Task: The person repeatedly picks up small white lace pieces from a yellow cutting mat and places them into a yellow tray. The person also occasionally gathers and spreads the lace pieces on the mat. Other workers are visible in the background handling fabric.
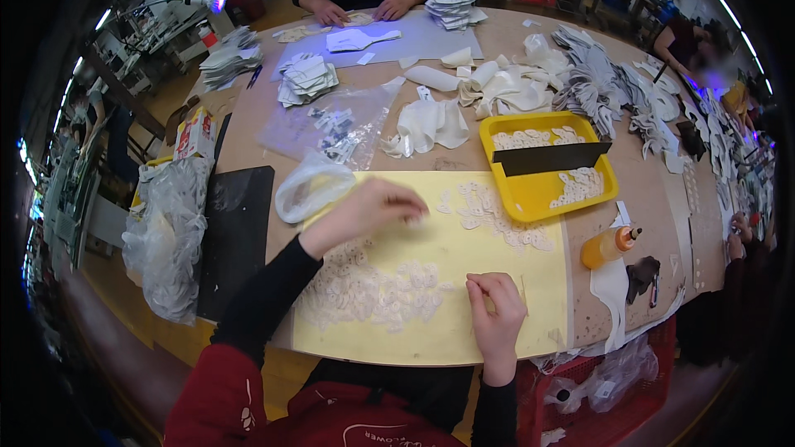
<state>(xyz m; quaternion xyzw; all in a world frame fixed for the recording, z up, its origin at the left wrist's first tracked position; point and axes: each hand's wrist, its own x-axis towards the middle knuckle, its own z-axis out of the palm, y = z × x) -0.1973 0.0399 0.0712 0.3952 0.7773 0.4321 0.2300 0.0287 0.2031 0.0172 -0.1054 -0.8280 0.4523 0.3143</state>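
My left hand (374, 213) hovers over the yellow sheet (497, 269), its fingers drawn together and slightly blurred. A pale bit shows at its fingertips, too small to name. My right hand (498, 314) is near the sheet's front edge, thumb and fingers pinched; what they hold, if anything, is hidden. Between and left of my hands lies a spread of small cream cut-out pieces (385, 294). More cream pieces (480, 209) lie beyond, beside a yellow tray (517, 207) with a dark divider and similar pieces in both parts.
An orange bottle (602, 248) stands right of the sheet. Behind it are cream fabric scraps (431, 126), a clear plastic bag (339, 128) and stacked white pieces (306, 80). A co-worker's hands (331, 13) work across the table. A red crate (613, 414) sits below, at right.
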